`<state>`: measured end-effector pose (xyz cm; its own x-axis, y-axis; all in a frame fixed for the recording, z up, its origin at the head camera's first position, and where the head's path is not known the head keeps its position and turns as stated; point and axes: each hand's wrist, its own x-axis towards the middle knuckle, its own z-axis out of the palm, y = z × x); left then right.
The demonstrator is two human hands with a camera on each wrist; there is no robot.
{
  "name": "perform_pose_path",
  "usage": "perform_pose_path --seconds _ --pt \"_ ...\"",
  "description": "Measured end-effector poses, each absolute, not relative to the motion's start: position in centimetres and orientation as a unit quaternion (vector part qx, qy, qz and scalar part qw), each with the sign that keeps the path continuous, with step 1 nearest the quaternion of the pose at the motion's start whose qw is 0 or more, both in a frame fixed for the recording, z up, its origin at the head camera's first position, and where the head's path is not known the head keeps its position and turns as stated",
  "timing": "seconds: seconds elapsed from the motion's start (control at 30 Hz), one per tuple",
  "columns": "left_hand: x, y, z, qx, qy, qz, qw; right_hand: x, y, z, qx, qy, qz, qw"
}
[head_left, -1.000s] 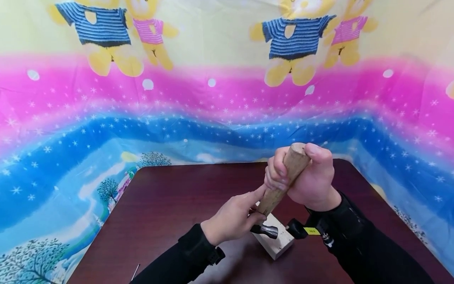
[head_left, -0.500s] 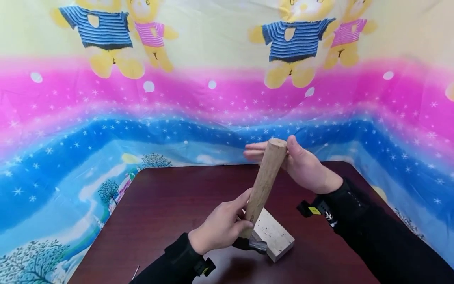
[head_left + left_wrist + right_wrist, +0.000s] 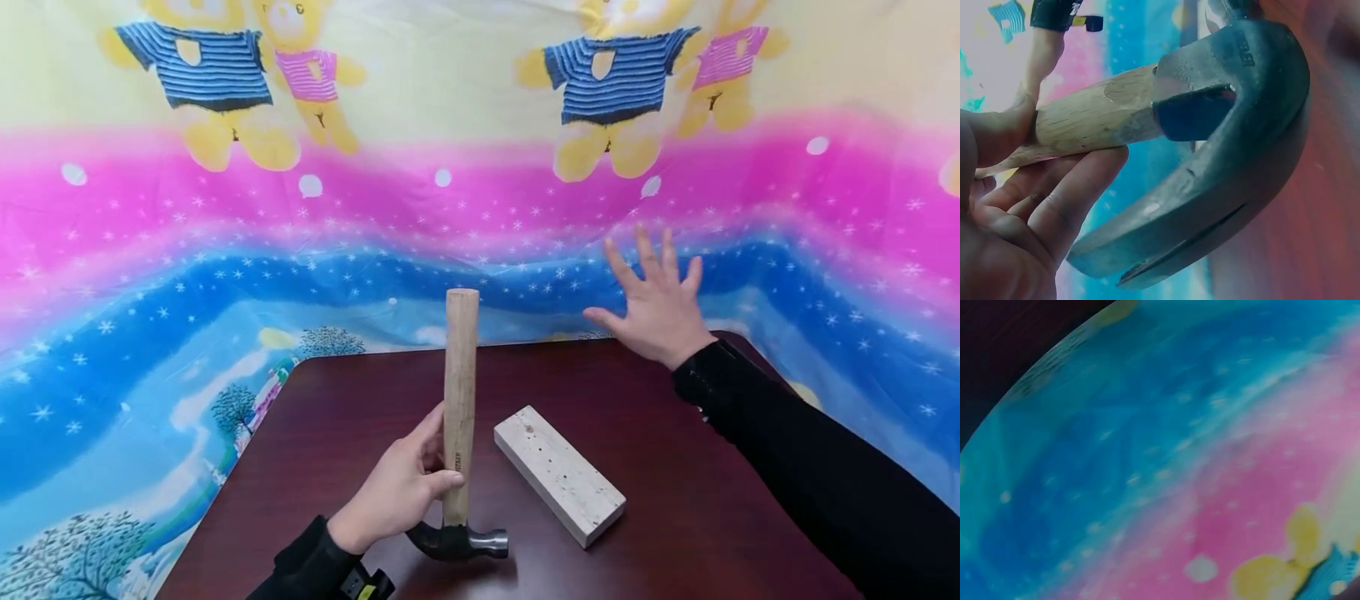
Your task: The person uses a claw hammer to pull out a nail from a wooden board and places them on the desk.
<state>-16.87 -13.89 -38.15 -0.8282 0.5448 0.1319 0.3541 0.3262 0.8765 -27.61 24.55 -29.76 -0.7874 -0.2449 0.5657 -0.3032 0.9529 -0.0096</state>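
Note:
A claw hammer (image 3: 461,400) with a pale wooden handle stands head-down, handle pointing up, left of the wooden block. My left hand (image 3: 401,483) grips the handle's lower part between thumb and fingers, just above the dark metal head. Seen close in the left wrist view, the hammer's head (image 3: 1260,119) shows its split claw, with the left hand (image 3: 1029,206) around the handle. My right hand (image 3: 660,312) is raised over the table's far right, fingers spread, holding nothing. The right wrist view shows only the backdrop and a bit of table, no hand.
A pale wooden block (image 3: 558,475) with several small dark holes lies diagonally on the dark red-brown table (image 3: 360,417). Behind and beside the table hangs a printed cloth backdrop (image 3: 450,208) with bears and snowflakes.
The right hand let go of the handle and moved up and right, fingers spreading. The left hand carried the hammer left, off the block, bringing the handle more upright.

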Motion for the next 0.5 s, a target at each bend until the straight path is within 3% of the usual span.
perform_pose_path --seconds 0.13,0.5 --pt "-17.0 -15.7 -39.1 0.229 0.797 0.544 0.127 -29.3 26.6 -30.7 0.087 -0.948 0.017 0.307" --pt "-16.6 -19.0 -41.7 0.186 0.738 0.616 0.203 -30.9 28.5 -31.4 0.047 -0.965 0.048 0.253"
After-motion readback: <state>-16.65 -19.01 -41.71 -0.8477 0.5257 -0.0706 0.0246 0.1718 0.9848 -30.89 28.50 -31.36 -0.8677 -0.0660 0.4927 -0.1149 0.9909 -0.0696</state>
